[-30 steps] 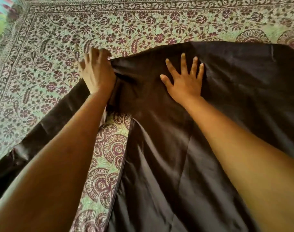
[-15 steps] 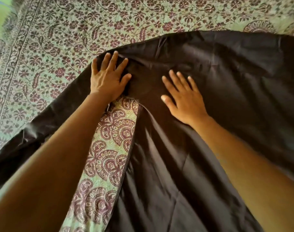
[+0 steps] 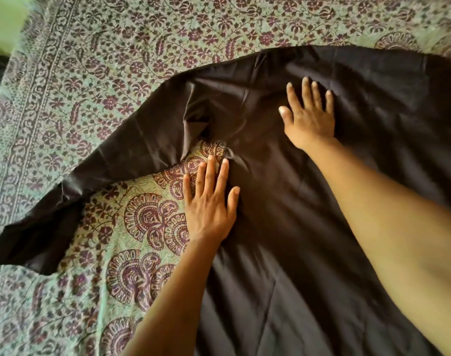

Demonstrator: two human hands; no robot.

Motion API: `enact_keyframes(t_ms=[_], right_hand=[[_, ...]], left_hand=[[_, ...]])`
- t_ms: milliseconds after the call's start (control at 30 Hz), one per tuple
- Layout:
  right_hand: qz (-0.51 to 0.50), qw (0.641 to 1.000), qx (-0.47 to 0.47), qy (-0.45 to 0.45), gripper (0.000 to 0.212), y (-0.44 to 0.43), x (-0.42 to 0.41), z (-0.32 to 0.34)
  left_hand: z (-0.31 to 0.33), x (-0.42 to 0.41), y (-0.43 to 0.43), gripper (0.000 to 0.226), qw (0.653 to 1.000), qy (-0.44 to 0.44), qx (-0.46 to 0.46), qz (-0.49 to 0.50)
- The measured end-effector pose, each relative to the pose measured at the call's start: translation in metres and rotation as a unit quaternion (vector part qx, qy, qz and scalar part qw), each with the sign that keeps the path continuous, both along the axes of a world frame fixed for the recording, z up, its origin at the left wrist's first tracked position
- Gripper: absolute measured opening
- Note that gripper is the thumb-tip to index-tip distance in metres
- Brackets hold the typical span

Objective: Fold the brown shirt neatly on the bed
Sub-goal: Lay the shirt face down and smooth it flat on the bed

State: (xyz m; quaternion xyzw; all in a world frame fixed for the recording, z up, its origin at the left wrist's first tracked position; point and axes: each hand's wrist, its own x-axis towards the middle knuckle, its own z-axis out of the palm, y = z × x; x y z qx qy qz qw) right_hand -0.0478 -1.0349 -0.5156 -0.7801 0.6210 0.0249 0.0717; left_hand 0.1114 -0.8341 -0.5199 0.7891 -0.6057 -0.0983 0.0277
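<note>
The brown shirt lies spread on the bed and fills the right and lower middle of the frame. Its far edge curves across the upper right. One long sleeve runs from the upper middle down to the left edge of the frame, with a twist of creases where it joins the body. The bed wears a green cover printed with dark purple flowers and fans, and a patch of it shows between the sleeve and the body of the shirt.

The left hand lies flat at the middle of the frame, right at the shirt's left edge below the sleeve joint. Its fingers are straight and slightly spread and grip nothing. The thumb rests on the cloth and the outer fingers on the cover.

The right hand lies flat on the shirt at the upper right of centre. Its fingers are straight and spread, pressing the cloth without gripping it.

A blurred green patch shows at the upper left corner.
</note>
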Motion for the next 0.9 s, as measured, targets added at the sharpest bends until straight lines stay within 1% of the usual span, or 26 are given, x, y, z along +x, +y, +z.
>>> enact_keyframes(t_ms=[33, 67, 100, 133, 167, 200, 300, 400, 467, 500, 533, 600, 633, 667, 733, 833, 900], right_hand=[[0.009, 1.000, -0.020, -0.013, 0.059, 0.008, 0.008, 0.003], [0.051, 0.997, -0.040, -0.038, 0.062, 0.020, 0.016, 0.005], [0.124, 0.990, -0.039, -0.060, 0.064, 0.032, 0.024, 0.006], [0.205, 0.976, -0.024, -0.068, 0.065, 0.042, 0.029, 0.004], [0.258, 0.964, -0.003, -0.063, 0.066, 0.048, 0.031, 0.001], [0.270, 0.961, 0.014, -0.053, 0.067, 0.048, 0.031, -0.003], [0.177, 0.983, 0.009, -0.048, 0.064, 0.025, 0.028, -0.009], [0.116, 0.993, 0.031, -0.019, 0.058, 0.001, 0.030, -0.007], [0.063, 0.997, 0.031, -0.028, 0.059, -0.003, 0.035, -0.002], [0.054, 0.998, 0.010, -0.040, 0.060, 0.003, 0.039, 0.000], [0.074, 0.995, -0.017, -0.060, 0.061, 0.013, 0.042, 0.002], [0.201, 0.976, -0.035, -0.078, 0.062, 0.036, 0.048, -0.002], [0.252, 0.965, -0.021, -0.065, 0.063, 0.045, 0.047, -0.005], [0.263, 0.963, -0.001, -0.052, 0.064, 0.047, 0.046, -0.007], [0.216, 0.975, 0.008, -0.047, 0.066, 0.039, 0.046, -0.009], [0.164, 0.986, 0.030, -0.018, 0.062, 0.030, 0.048, -0.007], [0.131, 0.990, 0.031, -0.028, 0.061, 0.036, 0.047, -0.003]], left_hand=[[-0.001, 0.000, 0.000, 0.060, 1.000, -0.002, 0.002, -0.001], [-0.001, 0.000, 0.001, 0.060, 1.000, -0.007, 0.001, -0.003], [-0.002, 0.001, 0.000, 0.060, 1.000, -0.012, -0.003, -0.004], [-0.002, 0.001, 0.000, 0.060, 1.000, -0.015, -0.005, -0.005], [-0.002, 0.001, 0.000, 0.060, 1.000, -0.015, -0.005, -0.005], [-0.002, 0.001, 0.001, 0.059, 1.000, -0.013, -0.004, -0.006], [-0.001, 0.001, 0.000, 0.059, 1.000, -0.015, -0.003, -0.010], [-0.001, 0.001, 0.000, 0.059, 1.000, -0.014, -0.002, -0.007], [-0.001, 0.001, 0.000, 0.058, 1.000, -0.016, -0.006, -0.005], [-0.002, 0.001, -0.001, 0.058, 1.000, -0.014, -0.007, -0.004], [-0.002, 0.001, 0.000, 0.059, 1.000, -0.014, -0.008, -0.004], [-0.003, 0.002, 0.000, 0.059, 1.000, -0.017, -0.010, -0.005], [-0.003, 0.001, 0.000, 0.059, 1.000, -0.017, -0.009, -0.006], [-0.003, 0.001, 0.001, 0.059, 1.000, -0.017, -0.009, -0.006], [-0.002, 0.000, 0.001, 0.060, 1.000, -0.016, -0.011, -0.004], [-0.002, 0.000, 0.002, 0.061, 1.000, -0.010, 0.004, -0.003], [0.000, 0.000, 0.001, 0.061, 1.000, -0.010, 0.007, -0.001]])
